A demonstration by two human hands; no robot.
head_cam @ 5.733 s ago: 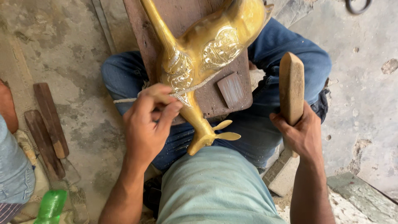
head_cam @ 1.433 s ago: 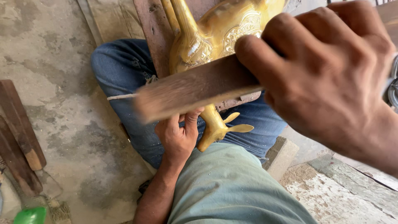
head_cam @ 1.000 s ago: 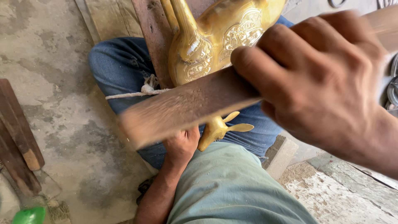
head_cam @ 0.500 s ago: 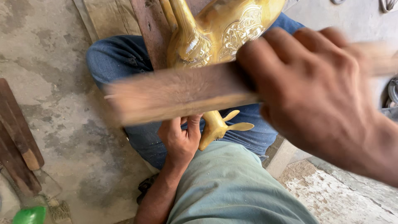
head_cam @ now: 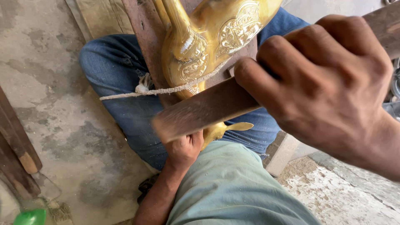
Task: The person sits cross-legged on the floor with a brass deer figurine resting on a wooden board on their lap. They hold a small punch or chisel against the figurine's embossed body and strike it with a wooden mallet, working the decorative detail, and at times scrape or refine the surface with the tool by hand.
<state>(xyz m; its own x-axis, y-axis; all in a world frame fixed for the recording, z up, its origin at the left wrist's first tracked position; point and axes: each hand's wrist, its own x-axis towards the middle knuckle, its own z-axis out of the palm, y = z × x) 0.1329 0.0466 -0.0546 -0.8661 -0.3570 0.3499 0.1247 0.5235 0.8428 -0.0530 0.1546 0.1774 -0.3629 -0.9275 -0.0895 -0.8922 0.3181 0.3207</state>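
Observation:
A shiny brass animal figure (head_cam: 208, 46) with engraved patterns lies on a dark wooden board (head_cam: 143, 37) across my lap. A rough cord (head_cam: 166, 89) runs across its neck. My left hand (head_cam: 183, 148) is closed around the figure's lower end by its head, partly hidden behind a flat wooden stick (head_cam: 208, 110). That stick is gripped by my right hand (head_cam: 329, 83), raised close to the camera above the figure.
I sit on a concrete floor (head_cam: 54, 104) in blue jeans and a pale green shirt. Several wooden sticks (head_cam: 16, 146) lie at the left, with a green plastic object (head_cam: 29, 216) in the bottom left corner. A stone block (head_cam: 283, 154) is under my right leg.
My right hand lifted the wooden stick from beside my knee up near the camera and keeps swinging it over the figure. My left hand stayed on the figure's lower end.

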